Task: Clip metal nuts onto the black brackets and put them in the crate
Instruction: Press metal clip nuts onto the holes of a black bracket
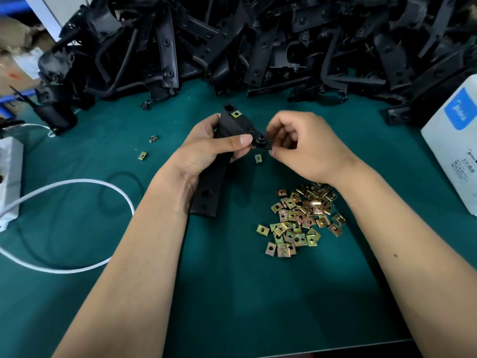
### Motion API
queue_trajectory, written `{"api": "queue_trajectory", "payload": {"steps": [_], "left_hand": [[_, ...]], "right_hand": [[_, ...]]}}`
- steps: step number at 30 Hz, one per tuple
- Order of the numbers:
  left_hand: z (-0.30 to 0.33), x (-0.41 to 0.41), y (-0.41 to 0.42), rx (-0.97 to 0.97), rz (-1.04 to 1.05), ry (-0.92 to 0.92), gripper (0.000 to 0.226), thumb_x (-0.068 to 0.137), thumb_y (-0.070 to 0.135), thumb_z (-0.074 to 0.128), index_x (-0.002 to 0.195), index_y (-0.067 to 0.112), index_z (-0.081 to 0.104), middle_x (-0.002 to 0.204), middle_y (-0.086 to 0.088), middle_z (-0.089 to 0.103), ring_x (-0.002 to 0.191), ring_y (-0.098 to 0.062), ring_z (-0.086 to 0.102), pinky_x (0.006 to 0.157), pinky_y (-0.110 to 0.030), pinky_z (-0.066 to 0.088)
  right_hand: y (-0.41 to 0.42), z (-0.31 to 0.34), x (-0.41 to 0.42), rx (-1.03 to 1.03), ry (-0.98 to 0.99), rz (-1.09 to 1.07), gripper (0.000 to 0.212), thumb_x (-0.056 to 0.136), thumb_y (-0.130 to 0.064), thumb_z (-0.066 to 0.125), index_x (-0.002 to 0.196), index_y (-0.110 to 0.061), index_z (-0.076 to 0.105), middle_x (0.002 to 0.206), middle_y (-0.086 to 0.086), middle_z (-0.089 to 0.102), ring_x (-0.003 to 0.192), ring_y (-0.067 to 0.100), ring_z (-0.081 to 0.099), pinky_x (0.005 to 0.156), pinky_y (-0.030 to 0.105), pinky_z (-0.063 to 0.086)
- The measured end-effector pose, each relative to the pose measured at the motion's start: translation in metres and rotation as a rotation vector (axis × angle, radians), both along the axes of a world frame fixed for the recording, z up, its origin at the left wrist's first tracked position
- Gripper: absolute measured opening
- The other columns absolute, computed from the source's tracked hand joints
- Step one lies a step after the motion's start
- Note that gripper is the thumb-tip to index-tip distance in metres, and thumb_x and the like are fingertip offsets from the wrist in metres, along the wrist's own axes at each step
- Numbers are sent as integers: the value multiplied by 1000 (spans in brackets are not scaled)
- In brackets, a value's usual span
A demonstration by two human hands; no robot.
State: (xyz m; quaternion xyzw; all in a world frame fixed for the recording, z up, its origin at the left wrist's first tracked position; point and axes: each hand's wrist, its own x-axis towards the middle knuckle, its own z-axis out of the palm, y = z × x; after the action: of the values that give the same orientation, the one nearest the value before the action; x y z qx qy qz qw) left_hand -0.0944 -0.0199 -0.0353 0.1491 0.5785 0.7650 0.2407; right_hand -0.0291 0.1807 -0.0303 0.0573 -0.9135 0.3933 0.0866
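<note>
**Bracket in both hands, one nut clipped at its far end**

Far left edge: a white bag or box (pixel 9 177), partly cut off. One white cable (pixel 77 184) loops from it across the green tabletop (pixel 232 293); one thin black cable (pixel 121 174) arcs just beside it.

Left of centre: two loose nuts on the tabletop, one at (pixel 153 139), one at (pixel 142 155), near each other, well apart from the main heap.

Centre: left hand (pixel 206 151) grips one black bracket (pixel 209 195), fingers curled round its upper part, thumb pressed on its top face. The bracket is raised over the tabletop, its long axis running away from the person. One clipped nut (pixel 236 114) sits on its far end. A third loose nut (pixel 258 158) lies on the tabletop just below the hands.

Right hand (pixel 302 146): fingers curled, tips pinching the bracket's small side tab (pixel 262 142). Whether a nut is held between them cannot be told; the fingertips hide it.

Right of centre: heap of brass-coloured nuts (pixel 302 220), roughly fifty, too overlapped for an exact count, partly under the right wrist.

Back, full width: large pile of black brackets (pixel 258 42), uncounted.

Far right: one white box with blue label (pixel 454 140).
</note>
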Motion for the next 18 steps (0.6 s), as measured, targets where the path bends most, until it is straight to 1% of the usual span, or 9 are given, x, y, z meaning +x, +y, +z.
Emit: {"api": "queue_trajectory", "payload": {"steps": [1,2,4,6,8,10,12,15,18], "left_hand": [[0,1,0,-3,2,1,38,77,-2,80,106,1,56,75,-3,71,60,-11,66,57,-18,52],[0,1,0,-5,7,-3,37,75,0,81,104,3,57,75,-3,70,60,-11,66,57,-18,53],[1,2,0,-3,20,-24,33,73,4,79,99,7,59,73,-2,69,59,-11,65,58,-19,53],[2,1,0,5,33,-39,28,76,4,77,98,7,59,72,-3,68,59,-10,65,57,-18,53],[3,1,-1,8,52,-50,26,77,4,76,96,9,60,74,-2,69,60,-9,65,58,-19,54],[3,1,-1,8,55,-52,25,77,5,76,96,9,60,74,-2,69,60,-9,65,58,-18,54],[4,2,-1,10,39,-49,26,77,5,76,97,7,59,71,-2,68,58,-9,65,56,-18,52],[4,2,-2,9,7,-38,31,76,7,75,101,6,57,68,-2,68,57,-9,64,54,-17,51],[3,0,-3,-23,-17,-1,28,79,4,77,99,7,58,70,-4,68,56,-10,61,55,-18,50]], "right_hand": [[0,-1,0,1,8,-12,21,86,-2,74,101,-16,69,78,-3,68,69,13,61,67,22,48],[0,-2,0,39,14,-16,19,88,-6,74,102,-17,68,77,-5,66,69,10,60,66,20,45],[-3,-2,0,122,19,-1,11,91,-18,75,91,-24,65,76,-12,61,69,0,56,63,14,37],[-7,-2,-1,169,19,26,17,92,-28,76,84,-29,61,77,-16,55,69,-5,54,61,12,36],[-12,-3,-2,263,12,35,22,89,-35,79,84,-28,58,80,-14,50,68,-1,49,60,20,33],[-14,-5,-3,327,-6,32,21,88,-35,79,89,-20,65,82,-11,47,70,4,46,64,30,34],[-15,-5,-3,336,-3,26,18,89,-32,79,94,-18,68,83,-11,47,73,13,49,68,32,35],[-14,-3,-1,261,46,-25,14,91,-22,77,91,-21,63,81,-14,55,78,15,57,68,29,38],[-11,-2,-1,-4,11,-74,13,93,-9,73,92,-20,65,81,-10,66,74,9,62,70,22,47]]}}
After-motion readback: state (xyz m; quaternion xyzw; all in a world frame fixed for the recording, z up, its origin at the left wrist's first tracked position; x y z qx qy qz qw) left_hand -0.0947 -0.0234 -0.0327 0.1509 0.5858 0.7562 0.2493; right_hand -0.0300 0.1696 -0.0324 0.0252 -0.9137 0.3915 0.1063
